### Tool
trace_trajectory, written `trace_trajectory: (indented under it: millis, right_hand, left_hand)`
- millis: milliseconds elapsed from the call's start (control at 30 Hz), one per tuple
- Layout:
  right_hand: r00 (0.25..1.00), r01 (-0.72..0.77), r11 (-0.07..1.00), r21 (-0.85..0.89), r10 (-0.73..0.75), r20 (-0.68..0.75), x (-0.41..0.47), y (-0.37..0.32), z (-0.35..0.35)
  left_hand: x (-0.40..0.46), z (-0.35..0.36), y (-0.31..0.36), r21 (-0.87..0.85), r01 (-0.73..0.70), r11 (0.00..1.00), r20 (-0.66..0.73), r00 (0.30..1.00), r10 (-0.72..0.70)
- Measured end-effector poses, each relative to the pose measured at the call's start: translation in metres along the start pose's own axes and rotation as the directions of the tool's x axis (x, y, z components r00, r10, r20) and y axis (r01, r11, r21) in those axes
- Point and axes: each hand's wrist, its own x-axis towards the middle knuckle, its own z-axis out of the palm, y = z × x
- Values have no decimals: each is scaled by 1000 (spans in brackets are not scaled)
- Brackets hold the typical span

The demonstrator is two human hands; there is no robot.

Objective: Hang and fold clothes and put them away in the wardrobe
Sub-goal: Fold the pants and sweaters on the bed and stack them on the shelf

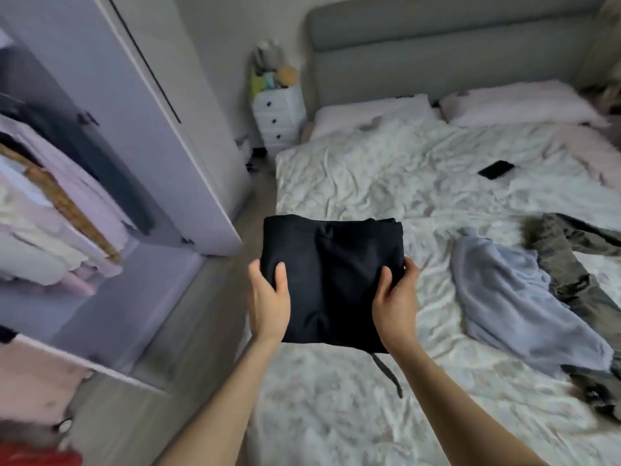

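A folded black garment (331,280) is held up in the air over the near edge of the bed (369,183), level and flat, by both hands. Its left edge is gripped by the left hand (268,297), with the thumb laid on top of the fabric and the fingers tucked beneath; its right edge is gripped in the same way by the right hand (396,301), so each grip is clamped on the cloth rather than spread apart. A thin black drawstring (386,373) is seen hanging from the garment's near right corner, dangling over the sheet. On the crumpled white bedding to the right, a pale blue-grey garment (517,304) is spread out unfolded, and an olive-green garment (578,264) is lying partly under and beside it (their edges overlap near the bed's right side). A dark phone (496,169) is lying farther back on the sheet, well apart from the clothes, and two pale pillows (517,102) are set against the grey headboard (437,45). To the left, the wardrobe (100,196) is seen with its lilac door (141,105) swung open, and folded light-coloured clothes (50,210) are stacked on a shelf inside. A small white chest of drawers (279,116) is placed between the wardrobe and the bed, with soft items piled on top, too blurred to be identified.
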Motion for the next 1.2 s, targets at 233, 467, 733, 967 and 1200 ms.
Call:
trace_trajectory:
  millis: [233, 467, 733, 967, 1200]
  right_hand:
    - [943, 247, 961, 122, -268, 197, -101, -103, 130]
    - [852, 306, 913, 269, -389, 350, -259, -196, 272]
    - [775, 380, 847, 371, -511, 372, -321, -280, 359]
    - [791, 388, 820, 421, -531, 304, -288, -308, 416]
    - [785, 447, 780, 437, -577, 226, -185, -332, 488]
  left_hand:
    - [22, -202, -43, 44, -135, 990, -281, 949, 142]
    - [27, -427, -109, 153, -144, 978, -483, 852, 201]
    - [48, -555, -120, 190, -188, 964, -589, 763, 265]
    - [108, -563, -111, 182, -266, 947, -505, 800, 322]
    - [235, -523, -98, 185, -326, 927, -507, 776, 374]
